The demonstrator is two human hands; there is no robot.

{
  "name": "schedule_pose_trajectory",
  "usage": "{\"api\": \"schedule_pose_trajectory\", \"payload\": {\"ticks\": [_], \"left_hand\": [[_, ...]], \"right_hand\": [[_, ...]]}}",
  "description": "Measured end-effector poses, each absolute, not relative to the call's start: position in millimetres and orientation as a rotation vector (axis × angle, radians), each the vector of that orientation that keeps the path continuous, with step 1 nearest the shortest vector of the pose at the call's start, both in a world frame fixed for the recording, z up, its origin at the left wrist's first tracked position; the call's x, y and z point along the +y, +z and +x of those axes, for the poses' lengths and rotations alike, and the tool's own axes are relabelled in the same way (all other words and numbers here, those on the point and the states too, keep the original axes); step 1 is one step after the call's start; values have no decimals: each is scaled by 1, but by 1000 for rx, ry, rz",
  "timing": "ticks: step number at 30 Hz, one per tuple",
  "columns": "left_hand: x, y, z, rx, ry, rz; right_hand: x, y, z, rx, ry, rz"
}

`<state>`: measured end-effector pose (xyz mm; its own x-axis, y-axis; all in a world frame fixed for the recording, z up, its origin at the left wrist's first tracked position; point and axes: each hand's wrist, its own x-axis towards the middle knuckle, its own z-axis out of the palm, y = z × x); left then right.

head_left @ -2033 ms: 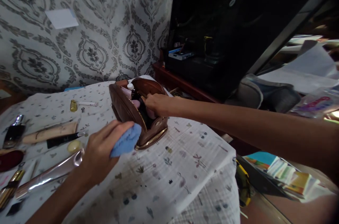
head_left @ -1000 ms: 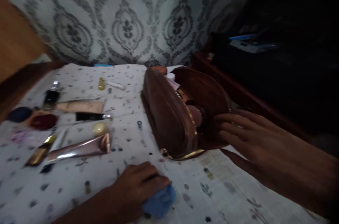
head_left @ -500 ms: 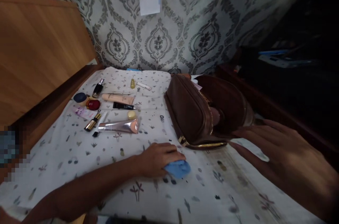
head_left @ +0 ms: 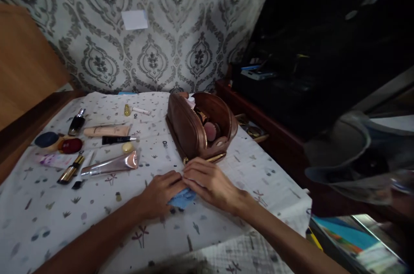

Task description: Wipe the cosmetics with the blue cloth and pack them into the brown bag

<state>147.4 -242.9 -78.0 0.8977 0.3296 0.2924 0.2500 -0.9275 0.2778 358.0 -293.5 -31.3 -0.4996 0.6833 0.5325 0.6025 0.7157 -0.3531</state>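
Both hands meet over a small blue cloth [head_left: 181, 199] lying on the patterned white table cover [head_left: 226, 205]. My left hand [head_left: 161, 193] has its fingers curled on the cloth's left side. My right hand [head_left: 207, 182] presses down on the cloth's upper edge with fingers together. Just behind the hands stands an open brown zip pouch [head_left: 190, 129] with cosmetics inside, among them a round pink item [head_left: 211, 130].
Left of the pouch lie several cosmetics: a rose-gold tube [head_left: 111, 165], a beige tube [head_left: 106, 130], a black pencil [head_left: 118, 139], a gold lipstick [head_left: 69, 171], a red compact [head_left: 71, 146]. A dark wooden shelf [head_left: 258, 123] stands to the right; books [head_left: 349, 239] lie below.
My right hand has left the pouch and come down onto the blue cloth beside my left hand. The left hand lowered the cloth to the table. The view swung back right.
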Motion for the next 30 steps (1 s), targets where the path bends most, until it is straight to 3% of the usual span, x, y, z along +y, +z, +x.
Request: {"api": "schedule_pose_trajectory", "payload": {"ticks": [6,10,15,18,30], "left_hand": [[-243,-91,141,386,745,2944],[-245,-103,137,441,881,2974],[-247,-101,142,357,850,2913],[-250,-95,144,309,776,2966],[-248,-117,125,396,692,3047]], "right_hand": [[-248,-36,317,-2152,721,-1169],[-229,-46,297,-2074,1215,-964],[-220,-68,298,-1379,1876,-820],[-223,-72,302,-1234,1913,-772],[-227,-77,307,-1622,1638,-855]]}}
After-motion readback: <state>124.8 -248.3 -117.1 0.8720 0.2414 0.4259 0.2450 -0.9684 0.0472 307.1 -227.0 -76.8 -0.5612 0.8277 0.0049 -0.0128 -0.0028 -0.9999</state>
